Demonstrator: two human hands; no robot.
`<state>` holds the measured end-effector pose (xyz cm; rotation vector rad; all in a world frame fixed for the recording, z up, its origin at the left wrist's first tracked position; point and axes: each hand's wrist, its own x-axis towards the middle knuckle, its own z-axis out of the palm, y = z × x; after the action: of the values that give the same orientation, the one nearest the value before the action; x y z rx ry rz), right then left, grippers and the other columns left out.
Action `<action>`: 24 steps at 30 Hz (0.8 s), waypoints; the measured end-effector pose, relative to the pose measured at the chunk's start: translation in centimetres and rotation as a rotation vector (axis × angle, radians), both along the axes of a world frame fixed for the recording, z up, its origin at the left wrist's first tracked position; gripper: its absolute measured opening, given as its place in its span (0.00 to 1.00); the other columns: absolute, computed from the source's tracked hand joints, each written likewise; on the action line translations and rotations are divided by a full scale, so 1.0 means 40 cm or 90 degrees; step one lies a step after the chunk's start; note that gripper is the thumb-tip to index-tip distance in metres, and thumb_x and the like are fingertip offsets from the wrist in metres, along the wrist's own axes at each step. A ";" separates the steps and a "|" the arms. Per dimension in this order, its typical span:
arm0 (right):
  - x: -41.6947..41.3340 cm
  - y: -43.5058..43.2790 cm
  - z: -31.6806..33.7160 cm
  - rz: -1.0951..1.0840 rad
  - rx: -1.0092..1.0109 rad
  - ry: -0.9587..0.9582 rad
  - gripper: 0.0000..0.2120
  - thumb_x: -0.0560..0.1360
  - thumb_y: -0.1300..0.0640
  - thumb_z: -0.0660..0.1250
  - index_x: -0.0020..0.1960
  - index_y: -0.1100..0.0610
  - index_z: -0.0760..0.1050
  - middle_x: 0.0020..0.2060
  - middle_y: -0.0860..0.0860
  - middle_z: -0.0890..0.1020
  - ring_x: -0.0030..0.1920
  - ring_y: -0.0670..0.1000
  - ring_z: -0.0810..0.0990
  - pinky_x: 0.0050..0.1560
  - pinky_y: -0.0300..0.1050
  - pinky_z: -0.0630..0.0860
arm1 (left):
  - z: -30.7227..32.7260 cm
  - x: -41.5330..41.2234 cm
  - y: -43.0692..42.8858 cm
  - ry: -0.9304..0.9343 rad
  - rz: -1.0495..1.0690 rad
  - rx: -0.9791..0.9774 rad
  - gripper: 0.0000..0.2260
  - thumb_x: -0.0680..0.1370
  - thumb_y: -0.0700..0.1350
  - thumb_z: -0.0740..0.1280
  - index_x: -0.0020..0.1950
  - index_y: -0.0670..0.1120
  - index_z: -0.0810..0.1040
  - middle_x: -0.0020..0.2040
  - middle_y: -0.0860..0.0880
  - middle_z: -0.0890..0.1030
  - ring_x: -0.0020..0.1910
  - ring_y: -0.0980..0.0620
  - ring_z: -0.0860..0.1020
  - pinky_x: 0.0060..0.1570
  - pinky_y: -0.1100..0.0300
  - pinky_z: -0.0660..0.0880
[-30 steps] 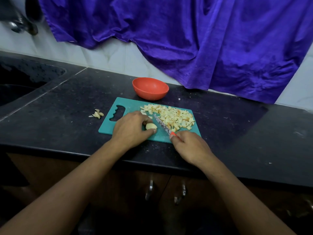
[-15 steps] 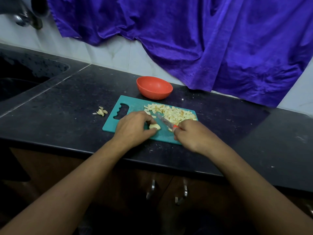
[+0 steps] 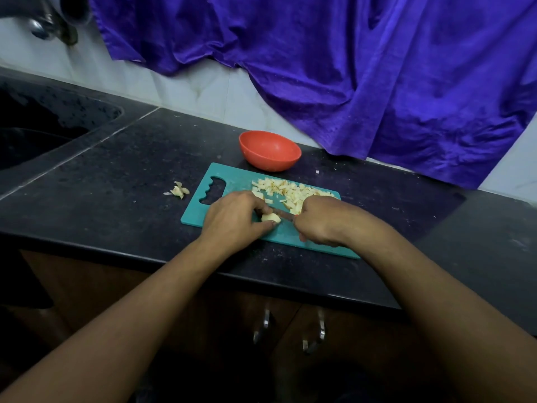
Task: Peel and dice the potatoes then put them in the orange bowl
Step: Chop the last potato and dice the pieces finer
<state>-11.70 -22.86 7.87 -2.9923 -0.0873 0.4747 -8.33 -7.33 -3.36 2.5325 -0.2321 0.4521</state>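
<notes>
A teal cutting board [image 3: 232,181] lies on the black counter. A heap of diced potato [image 3: 287,191] covers its far right part. My left hand [image 3: 232,219] pinches a small peeled potato piece [image 3: 270,218] against the board. My right hand [image 3: 322,221] grips a knife [image 3: 283,215] whose blade lies against that piece; the orange handle is mostly hidden in my fist. The orange bowl [image 3: 270,151] stands just behind the board and looks empty.
A small pile of potato peel [image 3: 179,191] lies on the counter [image 3: 116,184] left of the board. A dark sink [image 3: 35,135] is at far left under a tap [image 3: 46,27]. A purple cloth [image 3: 348,68] hangs over the tiled wall. Cabinet handles [image 3: 290,330] are below.
My right hand has moved left with the knife, bringing the blade from the diced heap down to the potato piece. The view has shifted slightly to the left.
</notes>
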 end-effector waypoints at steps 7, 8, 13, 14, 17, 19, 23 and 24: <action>0.001 0.037 0.015 0.024 -0.046 0.014 0.09 0.80 0.57 0.60 0.44 0.57 0.76 0.37 0.52 0.78 0.34 0.50 0.75 0.32 0.44 0.69 | 0.013 -0.017 -0.003 -0.013 0.017 -0.006 0.11 0.74 0.60 0.75 0.52 0.58 0.82 0.50 0.60 0.83 0.49 0.58 0.79 0.42 0.58 0.73; -0.001 0.037 0.012 0.023 -0.044 0.017 0.09 0.80 0.56 0.60 0.45 0.57 0.76 0.37 0.52 0.78 0.34 0.50 0.75 0.32 0.43 0.68 | 0.014 -0.020 -0.004 -0.018 0.020 0.001 0.10 0.74 0.59 0.75 0.51 0.58 0.82 0.49 0.60 0.83 0.49 0.58 0.79 0.42 0.58 0.73; 0.001 0.036 0.020 0.015 -0.051 0.040 0.09 0.80 0.58 0.60 0.45 0.58 0.77 0.36 0.53 0.78 0.31 0.50 0.74 0.30 0.43 0.68 | 0.010 -0.028 -0.005 -0.034 0.015 0.020 0.08 0.75 0.60 0.73 0.47 0.58 0.82 0.46 0.59 0.82 0.49 0.56 0.78 0.42 0.57 0.72; 0.003 0.038 0.022 0.020 -0.062 0.040 0.09 0.80 0.59 0.60 0.44 0.59 0.77 0.35 0.53 0.79 0.31 0.50 0.73 0.30 0.43 0.68 | 0.008 -0.031 -0.003 -0.039 0.012 0.021 0.08 0.76 0.60 0.72 0.48 0.58 0.82 0.47 0.58 0.82 0.50 0.56 0.77 0.43 0.57 0.72; 0.012 0.041 0.030 0.032 -0.088 0.048 0.11 0.79 0.61 0.61 0.43 0.61 0.80 0.30 0.53 0.78 0.26 0.50 0.72 0.26 0.40 0.66 | 0.002 -0.035 0.004 -0.056 0.001 0.030 0.07 0.78 0.58 0.71 0.51 0.57 0.84 0.48 0.57 0.83 0.52 0.54 0.77 0.45 0.56 0.73; 0.016 0.045 0.038 0.037 -0.094 0.066 0.12 0.81 0.60 0.61 0.49 0.63 0.81 0.30 0.53 0.77 0.24 0.49 0.70 0.21 0.35 0.64 | 0.002 -0.036 0.005 -0.055 0.001 0.033 0.07 0.78 0.57 0.71 0.52 0.57 0.85 0.48 0.57 0.83 0.51 0.54 0.77 0.44 0.56 0.73; 0.015 0.050 0.035 0.046 -0.084 0.044 0.13 0.82 0.58 0.59 0.47 0.61 0.80 0.33 0.53 0.78 0.29 0.50 0.73 0.26 0.39 0.68 | 0.002 -0.033 0.003 -0.048 0.008 0.032 0.07 0.77 0.57 0.72 0.52 0.57 0.85 0.48 0.57 0.83 0.51 0.54 0.78 0.46 0.54 0.77; 0.008 0.048 0.020 0.048 -0.083 0.024 0.12 0.82 0.57 0.59 0.45 0.59 0.77 0.35 0.52 0.77 0.33 0.51 0.75 0.32 0.42 0.71 | 0.002 -0.033 0.003 -0.048 0.009 0.035 0.07 0.77 0.57 0.72 0.52 0.57 0.85 0.49 0.57 0.84 0.51 0.54 0.78 0.48 0.53 0.78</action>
<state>-11.40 -20.92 8.68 -3.1143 -0.1740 0.5670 -9.65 -7.20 -3.27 2.5744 -0.2575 0.5555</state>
